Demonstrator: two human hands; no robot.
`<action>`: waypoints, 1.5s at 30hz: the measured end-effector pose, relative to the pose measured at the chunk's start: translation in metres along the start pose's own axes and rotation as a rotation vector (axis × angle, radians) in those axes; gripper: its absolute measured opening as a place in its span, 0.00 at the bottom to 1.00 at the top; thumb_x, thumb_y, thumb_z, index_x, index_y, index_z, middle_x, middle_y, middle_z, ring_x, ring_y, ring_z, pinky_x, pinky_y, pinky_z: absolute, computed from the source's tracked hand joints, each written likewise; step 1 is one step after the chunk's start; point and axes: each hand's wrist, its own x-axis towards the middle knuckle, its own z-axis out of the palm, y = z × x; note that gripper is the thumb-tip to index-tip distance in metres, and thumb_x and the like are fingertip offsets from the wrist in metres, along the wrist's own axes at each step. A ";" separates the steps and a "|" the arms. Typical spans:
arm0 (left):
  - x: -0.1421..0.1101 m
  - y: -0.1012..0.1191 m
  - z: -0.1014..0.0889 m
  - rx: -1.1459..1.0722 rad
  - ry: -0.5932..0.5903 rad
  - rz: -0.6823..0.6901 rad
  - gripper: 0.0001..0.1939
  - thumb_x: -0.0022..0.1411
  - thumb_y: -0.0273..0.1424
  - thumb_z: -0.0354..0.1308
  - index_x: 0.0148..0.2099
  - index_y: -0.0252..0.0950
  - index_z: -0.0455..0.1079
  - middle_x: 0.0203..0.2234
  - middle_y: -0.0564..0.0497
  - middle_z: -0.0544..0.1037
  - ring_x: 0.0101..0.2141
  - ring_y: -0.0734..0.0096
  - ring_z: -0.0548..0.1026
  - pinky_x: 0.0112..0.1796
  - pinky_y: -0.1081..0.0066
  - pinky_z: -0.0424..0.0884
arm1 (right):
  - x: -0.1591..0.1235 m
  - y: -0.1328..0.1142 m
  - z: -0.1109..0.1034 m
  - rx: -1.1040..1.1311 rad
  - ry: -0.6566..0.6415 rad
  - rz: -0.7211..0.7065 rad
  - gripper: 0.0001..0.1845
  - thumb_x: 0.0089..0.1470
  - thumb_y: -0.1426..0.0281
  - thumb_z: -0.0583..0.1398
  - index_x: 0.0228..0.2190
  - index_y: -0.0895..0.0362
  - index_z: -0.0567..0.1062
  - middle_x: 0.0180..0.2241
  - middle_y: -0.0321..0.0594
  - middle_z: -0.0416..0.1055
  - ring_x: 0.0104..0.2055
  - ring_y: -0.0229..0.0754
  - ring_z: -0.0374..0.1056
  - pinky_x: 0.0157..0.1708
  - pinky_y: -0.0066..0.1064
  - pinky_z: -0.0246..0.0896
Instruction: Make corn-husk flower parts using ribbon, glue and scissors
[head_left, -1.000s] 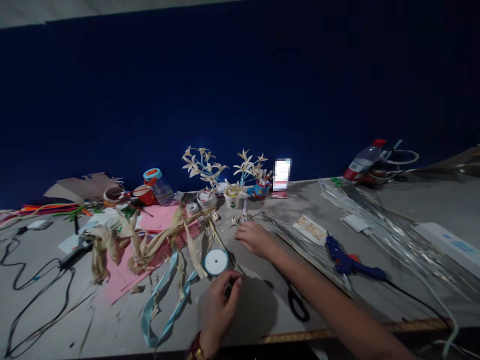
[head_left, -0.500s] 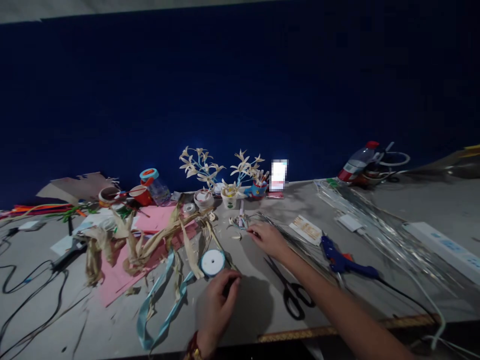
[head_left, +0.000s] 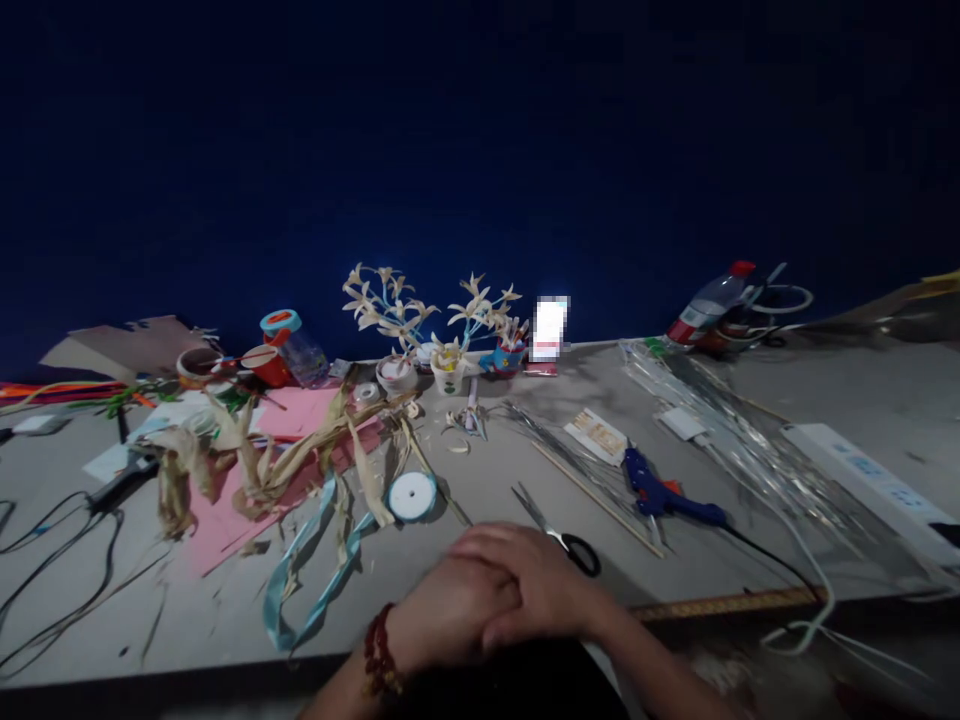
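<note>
At the table's front edge my two hands are clasped. My left hand point(head_left: 442, 610), with a dark red bead bracelet at its wrist, is curled closed and partly covered. Over it lies my right hand point(head_left: 544, 580), its fingers folded round the left; no tool shows in either. Just beyond the right hand rest black-handled scissors point(head_left: 577, 553). A white spool point(head_left: 412, 496) with light blue ribbon point(head_left: 281, 610) lies ahead of the left hand. Farther back, pale husk flowers on blue stems point(head_left: 390, 310) rise beside a small white cup point(head_left: 448, 377).
Dried corn husks point(head_left: 255, 490) cover pink paper point(head_left: 206, 530) on the left. On the right lie a blue glue gun point(head_left: 667, 500), wires in plastic point(head_left: 750, 450) and a white power strip point(head_left: 877, 490). A lit phone point(head_left: 550, 328) stands at the back, and a bottle point(head_left: 709, 305) leans there.
My right hand has drawn back from the small pieces near the cup and come down over my left hand. The view has tilted slightly downward.
</note>
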 end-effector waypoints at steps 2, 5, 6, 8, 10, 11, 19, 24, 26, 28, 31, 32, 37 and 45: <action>0.003 0.008 -0.017 0.085 0.111 0.074 0.13 0.64 0.32 0.58 0.50 0.39 0.74 0.50 0.47 0.80 0.54 0.59 0.73 0.59 0.60 0.66 | -0.009 0.012 -0.009 0.111 0.154 0.054 0.35 0.57 0.40 0.55 0.49 0.54 0.77 0.44 0.45 0.78 0.44 0.50 0.73 0.46 0.38 0.66; 0.005 0.015 -0.035 0.224 0.208 0.108 0.11 0.70 0.32 0.53 0.50 0.41 0.74 0.59 0.49 0.74 0.65 0.57 0.60 0.67 0.46 0.43 | -0.022 0.020 -0.016 0.246 0.490 0.270 0.25 0.66 0.50 0.50 0.37 0.55 0.78 0.30 0.39 0.75 0.31 0.43 0.70 0.32 0.31 0.65; 0.005 0.016 -0.037 0.259 0.217 0.108 0.10 0.70 0.32 0.53 0.49 0.42 0.74 0.60 0.50 0.73 0.66 0.57 0.58 0.68 0.44 0.38 | -0.025 0.019 -0.016 0.272 0.543 0.305 0.23 0.67 0.53 0.51 0.36 0.55 0.77 0.28 0.38 0.74 0.29 0.42 0.69 0.30 0.30 0.65; 0.005 0.017 -0.038 0.296 0.222 0.111 0.09 0.69 0.33 0.55 0.47 0.42 0.75 0.59 0.50 0.74 0.66 0.57 0.57 0.67 0.42 0.32 | -0.028 0.012 -0.015 0.280 0.572 0.274 0.18 0.66 0.56 0.54 0.39 0.55 0.77 0.33 0.40 0.75 0.35 0.43 0.71 0.35 0.30 0.66; 0.005 0.017 -0.034 0.286 0.214 0.119 0.08 0.68 0.33 0.56 0.46 0.42 0.75 0.53 0.51 0.78 0.65 0.56 0.60 0.67 0.41 0.30 | -0.028 0.002 -0.012 0.234 0.568 0.176 0.16 0.65 0.57 0.56 0.44 0.54 0.76 0.42 0.43 0.75 0.44 0.46 0.71 0.45 0.34 0.66; 0.005 0.017 -0.032 0.267 0.211 0.122 0.08 0.68 0.33 0.56 0.45 0.43 0.75 0.50 0.52 0.80 0.63 0.57 0.62 0.67 0.41 0.30 | -0.027 -0.003 -0.010 0.212 0.539 0.138 0.15 0.64 0.57 0.57 0.44 0.54 0.75 0.44 0.44 0.74 0.46 0.47 0.70 0.47 0.35 0.64; 0.000 0.022 -0.023 -0.042 0.270 0.168 0.13 0.67 0.28 0.52 0.50 0.42 0.74 0.42 0.53 0.84 0.53 0.66 0.74 0.68 0.49 0.40 | -0.026 -0.006 0.007 0.489 0.342 0.249 0.20 0.60 0.51 0.59 0.31 0.56 0.72 0.27 0.33 0.66 0.30 0.38 0.63 0.30 0.28 0.62; -0.018 0.018 -0.022 -0.230 0.387 0.017 0.15 0.66 0.26 0.51 0.52 0.40 0.73 0.49 0.46 0.82 0.53 0.65 0.76 0.59 0.59 0.66 | -0.035 0.010 0.012 0.425 0.430 0.366 0.22 0.60 0.49 0.58 0.30 0.56 0.75 0.24 0.34 0.66 0.25 0.37 0.63 0.26 0.27 0.61; -0.035 0.004 -0.022 -0.169 0.530 -0.148 0.14 0.66 0.26 0.52 0.51 0.40 0.73 0.47 0.45 0.82 0.50 0.62 0.77 0.52 0.60 0.72 | -0.041 0.017 0.010 0.410 0.453 0.435 0.24 0.58 0.47 0.59 0.31 0.56 0.76 0.21 0.31 0.63 0.20 0.35 0.59 0.20 0.26 0.56; -0.057 -0.018 -0.025 -0.044 0.846 -0.514 0.10 0.68 0.28 0.52 0.46 0.39 0.73 0.39 0.45 0.82 0.42 0.62 0.79 0.44 0.62 0.75 | -0.048 0.023 0.007 0.422 0.496 0.479 0.26 0.56 0.45 0.60 0.32 0.57 0.76 0.20 0.31 0.62 0.18 0.34 0.57 0.17 0.25 0.53; -0.088 -0.054 -0.034 0.137 1.049 -0.915 0.08 0.66 0.35 0.55 0.44 0.37 0.72 0.36 0.46 0.79 0.31 0.65 0.77 0.32 0.67 0.73 | -0.054 0.029 0.000 0.441 0.560 0.510 0.28 0.53 0.43 0.61 0.31 0.57 0.76 0.19 0.30 0.61 0.17 0.34 0.57 0.17 0.25 0.52; -0.093 -0.063 -0.036 0.162 1.024 -0.966 0.11 0.65 0.36 0.56 0.46 0.37 0.72 0.38 0.46 0.79 0.31 0.65 0.77 0.31 0.68 0.72 | -0.055 0.030 -0.001 0.433 0.571 0.516 0.28 0.53 0.43 0.61 0.31 0.57 0.76 0.18 0.30 0.60 0.17 0.34 0.57 0.17 0.25 0.52; -0.086 -0.088 -0.034 0.135 0.792 -1.047 0.22 0.63 0.34 0.55 0.59 0.35 0.64 0.38 0.46 0.80 0.27 0.66 0.76 0.29 0.69 0.69 | -0.052 0.034 -0.001 0.342 0.560 0.482 0.24 0.58 0.47 0.59 0.32 0.56 0.75 0.20 0.31 0.61 0.18 0.35 0.58 0.17 0.25 0.52; -0.081 -0.101 -0.027 -0.167 1.019 -1.002 0.24 0.61 0.40 0.58 0.56 0.36 0.68 0.31 0.50 0.76 0.30 0.63 0.76 0.30 0.68 0.72 | -0.056 0.038 -0.001 0.109 0.492 0.386 0.18 0.65 0.56 0.54 0.32 0.55 0.73 0.23 0.33 0.66 0.22 0.38 0.63 0.21 0.26 0.56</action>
